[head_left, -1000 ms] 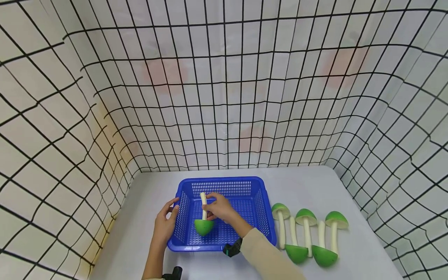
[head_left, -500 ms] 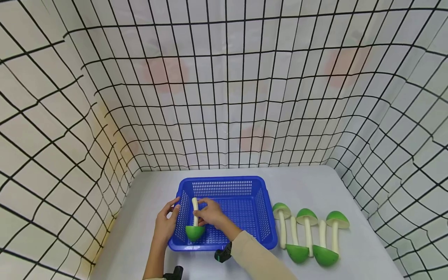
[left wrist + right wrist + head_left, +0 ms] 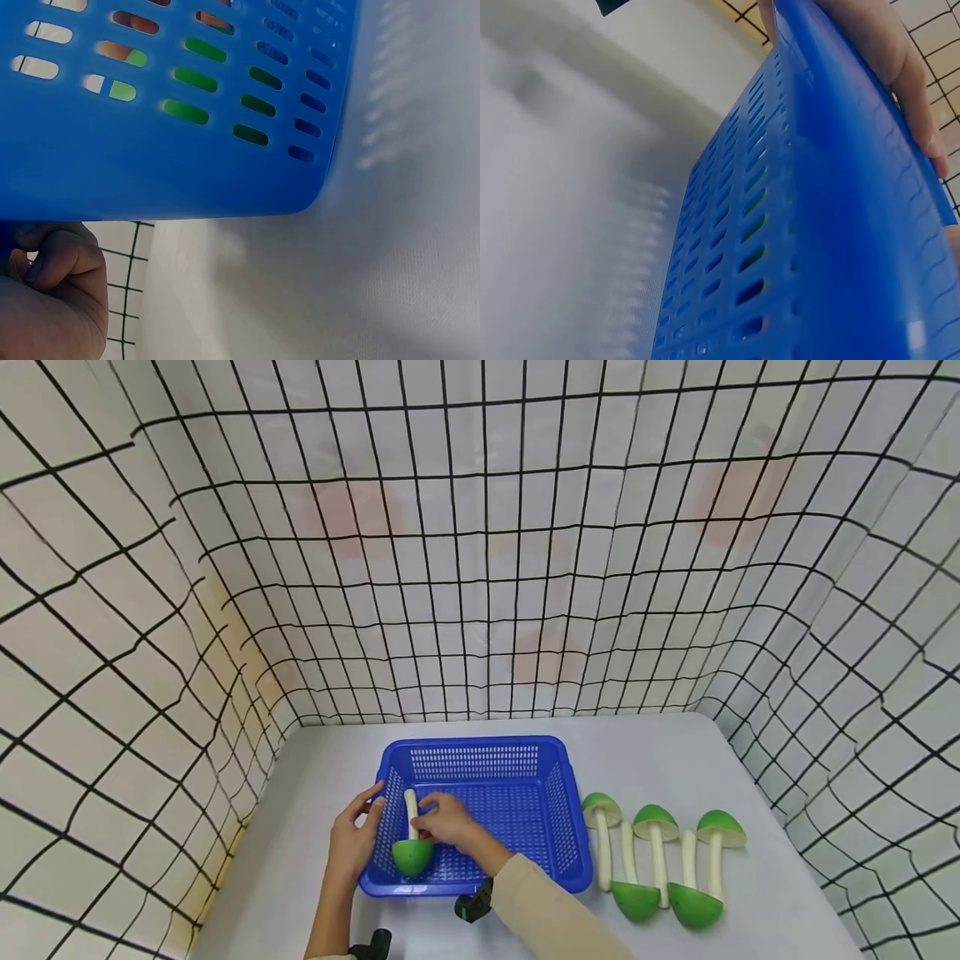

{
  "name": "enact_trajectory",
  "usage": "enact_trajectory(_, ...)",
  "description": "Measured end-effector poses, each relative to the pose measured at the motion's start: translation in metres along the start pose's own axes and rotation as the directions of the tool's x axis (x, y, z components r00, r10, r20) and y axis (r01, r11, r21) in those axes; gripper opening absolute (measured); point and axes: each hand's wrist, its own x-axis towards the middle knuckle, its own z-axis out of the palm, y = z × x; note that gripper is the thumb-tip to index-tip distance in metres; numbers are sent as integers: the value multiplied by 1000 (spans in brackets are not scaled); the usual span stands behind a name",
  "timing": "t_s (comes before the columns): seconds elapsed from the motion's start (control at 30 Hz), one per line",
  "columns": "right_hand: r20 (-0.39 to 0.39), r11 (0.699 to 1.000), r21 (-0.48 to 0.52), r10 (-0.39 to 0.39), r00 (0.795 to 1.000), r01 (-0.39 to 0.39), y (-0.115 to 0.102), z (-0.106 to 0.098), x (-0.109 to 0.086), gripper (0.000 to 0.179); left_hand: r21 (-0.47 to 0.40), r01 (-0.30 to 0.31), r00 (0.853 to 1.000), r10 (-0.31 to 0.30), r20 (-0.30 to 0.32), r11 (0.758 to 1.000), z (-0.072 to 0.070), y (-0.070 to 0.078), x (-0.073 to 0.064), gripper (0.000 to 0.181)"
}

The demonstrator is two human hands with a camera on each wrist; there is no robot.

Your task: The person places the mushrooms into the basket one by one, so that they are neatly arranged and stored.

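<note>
A blue perforated plastic basket stands on the white tabletop. My left hand grips its left rim, thumb and fingers at the edge; in the left wrist view that hand shows curled just below the basket wall. Inside, near the left wall, is a toy mushroom with a green cap toward me and its pale stem pointing away. My right hand reaches over the front rim and pinches the stem from the right. Green shows through the slots of the basket wall in the right wrist view.
Right of the basket, several more green-capped mushrooms lie in a row, caps alternately far and near. White walls with a black wire grid enclose the table at the back and both sides. Bare tabletop shows behind the row.
My right hand has moved the mushroom left and slightly toward me inside the basket, up to the left wall. My left hand stays at the rim.
</note>
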Motion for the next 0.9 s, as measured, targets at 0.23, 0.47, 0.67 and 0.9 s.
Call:
enact_trajectory(0.23,27,1000,-7,-27,999,27,-5,-10,-6,38,11,2,1000,-2,-2,1000,0,1,0,41)
enact_trajectory(0.47,57,998,-10,-66,996,67,-4,-30,-12,40,38,21,1000,-21,3,999,-1,1,0,43)
enact_trajectory(0.67,29,988,-68,-136,990,138,-1,-53,-20,38,49,26,1000,-26,-4,998,-1,1,0,44)
enact_trajectory(0.9,-54,964,-169,-219,974,207,4,-85,-31,27,51,25,1000,-25,-7,998,0,-1,0,44)
